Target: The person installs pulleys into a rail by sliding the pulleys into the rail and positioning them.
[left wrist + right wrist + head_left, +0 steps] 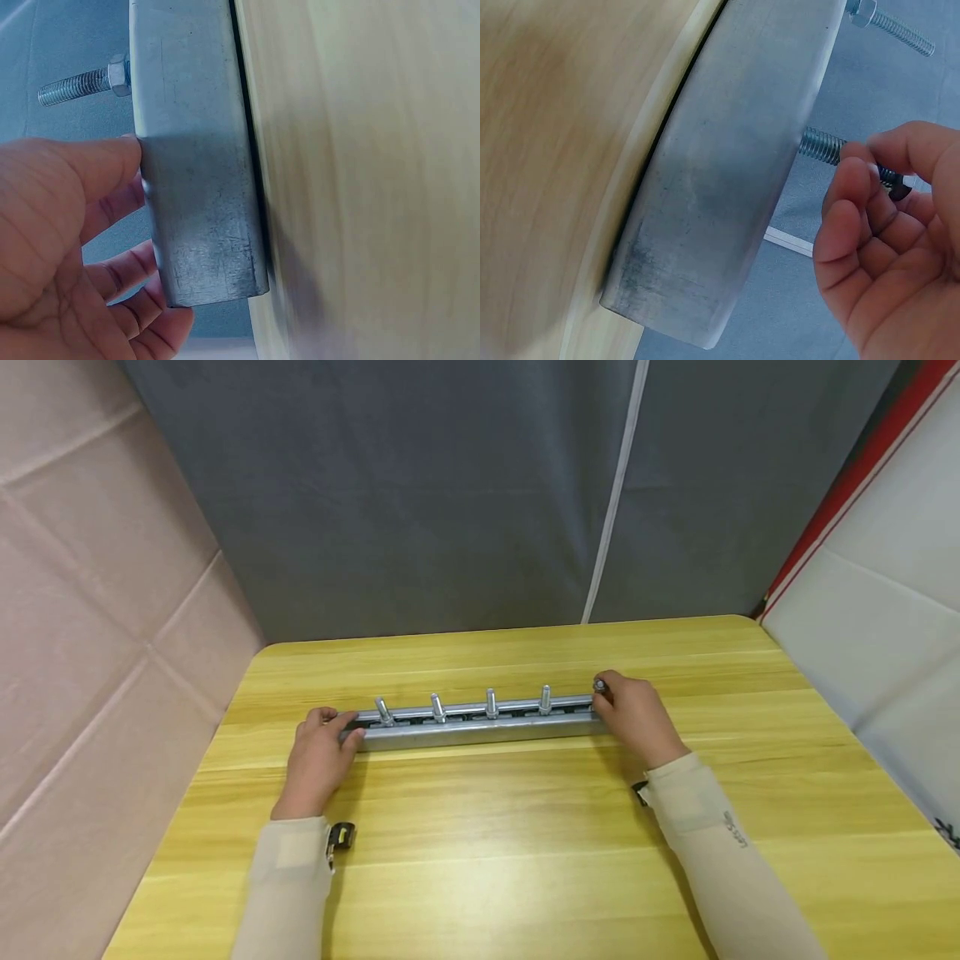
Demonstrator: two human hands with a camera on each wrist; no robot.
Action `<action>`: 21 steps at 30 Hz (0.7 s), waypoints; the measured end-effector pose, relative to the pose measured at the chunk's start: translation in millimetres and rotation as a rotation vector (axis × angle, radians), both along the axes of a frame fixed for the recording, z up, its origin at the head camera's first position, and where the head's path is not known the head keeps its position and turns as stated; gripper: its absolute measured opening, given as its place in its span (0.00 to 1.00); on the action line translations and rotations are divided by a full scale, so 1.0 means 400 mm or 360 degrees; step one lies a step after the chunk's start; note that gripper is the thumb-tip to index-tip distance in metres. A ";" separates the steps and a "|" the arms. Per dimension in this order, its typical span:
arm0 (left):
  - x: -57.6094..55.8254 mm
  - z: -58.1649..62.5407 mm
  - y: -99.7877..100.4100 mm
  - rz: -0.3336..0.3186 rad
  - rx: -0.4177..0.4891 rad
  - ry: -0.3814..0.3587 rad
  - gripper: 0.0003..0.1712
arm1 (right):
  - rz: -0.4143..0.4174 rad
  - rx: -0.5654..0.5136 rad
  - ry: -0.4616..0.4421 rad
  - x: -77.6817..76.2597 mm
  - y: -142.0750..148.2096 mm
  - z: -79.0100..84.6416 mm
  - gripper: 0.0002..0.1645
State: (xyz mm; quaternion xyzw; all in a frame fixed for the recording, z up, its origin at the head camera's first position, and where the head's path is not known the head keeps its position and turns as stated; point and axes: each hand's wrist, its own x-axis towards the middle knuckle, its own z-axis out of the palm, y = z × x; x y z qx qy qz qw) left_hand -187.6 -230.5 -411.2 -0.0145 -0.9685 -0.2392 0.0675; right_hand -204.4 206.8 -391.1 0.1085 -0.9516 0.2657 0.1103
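Observation:
A grey metal strut channel (480, 735) lies across the table, its slot facing up. Several threaded bolts (491, 703) stand up in a row from the slot, some leaning slightly. At the channel's left end, my left hand (318, 760) grips the rim, thumb on the near edge and fingers on the far side. My right hand (637, 714) is over the right end. In the right wrist view its fingers pinch a bolt (821, 145) with a coarse, coil-like threaded part at the channel's edge and a dark end piece (901, 189). The fingers hide its middle.
The wooden table (480, 843) extends in front of and behind the channel. A dark grey curtain (390, 502) hangs beyond its back edge. Pale padded panels stand at the left (112, 610) and right (885, 593).

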 end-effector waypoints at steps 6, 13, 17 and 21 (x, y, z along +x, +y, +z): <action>0.002 -0.002 -0.002 -0.0005 0.0006 0.0011 0.23 | 0.0030 0.0007 -0.0013 -0.001 0.008 -0.003 0.10; 0.003 -0.003 -0.003 0.0000 0.0010 0.0011 0.23 | 0.0055 -0.0021 -0.0083 -0.006 0.016 -0.003 0.18; 0.003 -0.007 -0.002 0.0003 0.0012 0.0010 0.23 | 0.0090 -0.0053 -0.0194 -0.002 0.029 0.002 0.24; 0.006 -0.009 0.000 -0.0007 0.0014 0.0006 0.23 | 0.0122 -0.0055 -0.0377 0.012 0.054 0.017 0.30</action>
